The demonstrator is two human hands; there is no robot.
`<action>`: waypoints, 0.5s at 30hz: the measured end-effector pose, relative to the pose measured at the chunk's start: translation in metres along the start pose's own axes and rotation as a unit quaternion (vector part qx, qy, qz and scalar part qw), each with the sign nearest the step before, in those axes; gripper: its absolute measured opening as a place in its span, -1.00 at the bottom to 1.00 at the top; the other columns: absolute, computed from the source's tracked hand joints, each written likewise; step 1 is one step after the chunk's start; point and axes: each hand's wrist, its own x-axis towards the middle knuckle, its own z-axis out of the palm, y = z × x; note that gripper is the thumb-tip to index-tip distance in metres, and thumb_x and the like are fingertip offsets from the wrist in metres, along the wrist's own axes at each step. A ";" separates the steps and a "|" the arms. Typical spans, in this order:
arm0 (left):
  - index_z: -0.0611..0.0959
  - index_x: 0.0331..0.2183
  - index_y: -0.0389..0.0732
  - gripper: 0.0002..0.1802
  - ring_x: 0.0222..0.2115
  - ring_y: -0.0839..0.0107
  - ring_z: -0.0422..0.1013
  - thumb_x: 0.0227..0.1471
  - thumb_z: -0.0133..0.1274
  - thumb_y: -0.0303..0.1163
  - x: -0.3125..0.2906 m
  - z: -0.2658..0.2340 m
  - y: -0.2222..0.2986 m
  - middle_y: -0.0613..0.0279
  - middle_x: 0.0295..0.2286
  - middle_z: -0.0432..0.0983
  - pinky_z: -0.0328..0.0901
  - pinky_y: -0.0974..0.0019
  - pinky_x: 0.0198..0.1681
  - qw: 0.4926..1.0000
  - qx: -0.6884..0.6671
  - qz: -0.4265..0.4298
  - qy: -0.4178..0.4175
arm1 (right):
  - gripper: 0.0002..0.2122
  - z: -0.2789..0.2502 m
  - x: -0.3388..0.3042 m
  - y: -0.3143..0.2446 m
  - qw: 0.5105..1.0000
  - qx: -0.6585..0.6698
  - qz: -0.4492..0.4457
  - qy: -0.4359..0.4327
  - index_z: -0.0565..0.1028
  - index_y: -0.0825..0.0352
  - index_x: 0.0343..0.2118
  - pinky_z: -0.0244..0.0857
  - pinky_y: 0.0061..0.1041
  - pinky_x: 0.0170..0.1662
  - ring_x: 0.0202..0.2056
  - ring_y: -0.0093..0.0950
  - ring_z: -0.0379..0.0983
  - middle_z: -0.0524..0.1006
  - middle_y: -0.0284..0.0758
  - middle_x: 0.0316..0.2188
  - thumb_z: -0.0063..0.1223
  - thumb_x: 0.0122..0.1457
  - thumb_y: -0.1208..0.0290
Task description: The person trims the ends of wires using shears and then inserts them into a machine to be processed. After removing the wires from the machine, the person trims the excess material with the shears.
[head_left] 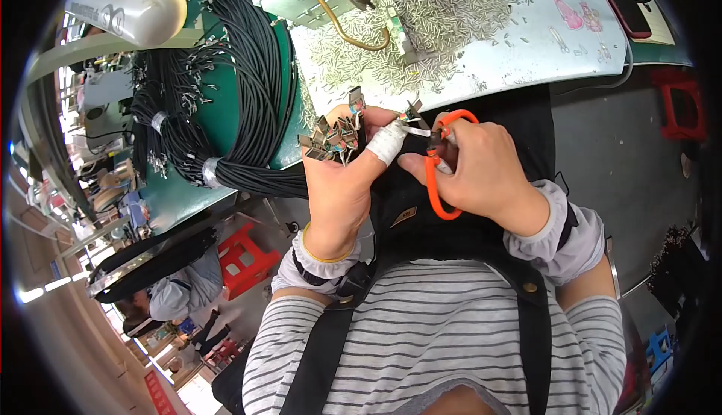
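Trimming wire ends over the lap, below a pale table (571, 54) strewn with small metal pieces.
Black cables (248, 114) lie left; left hand (338, 182) grips a connector bunch (331, 138); right hand (481, 171) is closed around orange snips (435, 189).

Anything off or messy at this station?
Small metal pieces lie loose all over the pale bench top, unbinned. The left hand, its thumb wrapped in white tape, holds a cluster of connector ends; the right hand holds orange-handled snips. Nothing looks damaged.
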 end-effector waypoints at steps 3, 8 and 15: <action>0.47 -0.36 -0.30 -0.85 -0.67 0.62 0.22 -0.09 -0.03 -0.54 0.002 0.004 0.003 0.35 -0.60 0.37 0.09 0.57 -0.64 0.999 -0.009 0.000 0.034 | -0.68 0.008 0.001 0.003 0.998 -0.028 -0.046 0.040 0.31 0.40 -0.68 0.08 -0.51 -0.71 -0.78 -0.55 0.30 0.29 -0.27 -0.85 0.13 -0.06 0.26; 0.46 -0.39 -0.29 -0.86 -0.72 0.64 0.13 -0.11 -0.01 -0.53 0.035 -0.014 0.000 0.40 -0.65 0.29 0.01 0.55 -0.70 0.975 -0.161 -0.131 -0.073 | -0.75 0.010 0.004 0.011 0.991 0.128 0.012 -0.034 0.31 0.37 -0.65 0.07 -0.57 -0.73 -0.77 -0.62 0.29 0.30 -0.34 -0.85 0.02 0.03 0.35; 0.45 -0.42 -0.29 -0.86 -0.75 0.65 0.08 -0.13 0.02 -0.50 0.081 -0.009 0.002 0.39 -0.66 0.25 -0.04 0.57 -0.73 0.974 -0.187 -0.115 -0.052 | -0.85 -0.015 0.053 0.001 0.938 0.298 -0.003 0.175 0.37 0.38 -0.46 0.06 -0.72 -0.73 -0.78 -0.71 0.19 0.32 -0.46 -0.76 -0.09 0.08 0.37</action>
